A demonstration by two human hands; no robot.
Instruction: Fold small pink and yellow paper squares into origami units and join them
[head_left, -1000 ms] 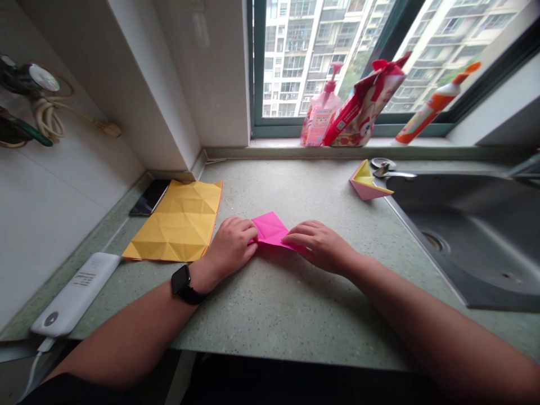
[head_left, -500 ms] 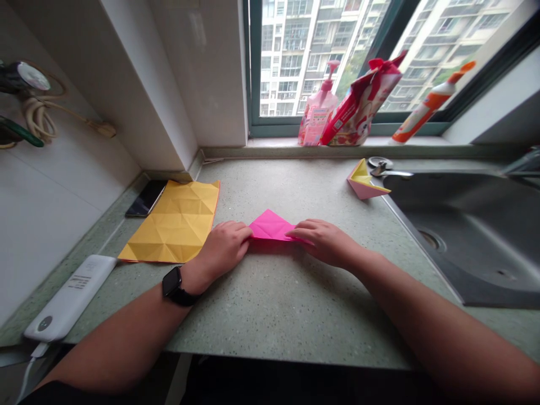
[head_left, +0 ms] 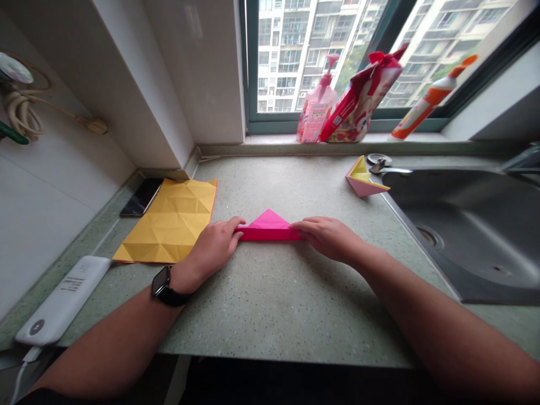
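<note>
A pink sheet of origami paper lies in the middle of the counter, a triangle pointing to the window with a raised band along its near edge. My left hand, with a black watch at the wrist, pinches the band's left end between thumb and fingers. At the other end, my right hand grips the band, its fingertips on the upper edge and its thumb hidden. Left of my left hand, a creased yellow sheet of paper rests flat. A folded yellow and pink paper piece stands near the sink.
A steel sink is set into the counter on the right. On the left lie a dark phone and a white power bank with a cable. A pump bottle, a red bag and an orange-white bottle line the windowsill.
The pink paper's near edge has come up into a standing band that covers the lower part of the triangle. My left hand has shifted slightly left and its thumb now shows.
</note>
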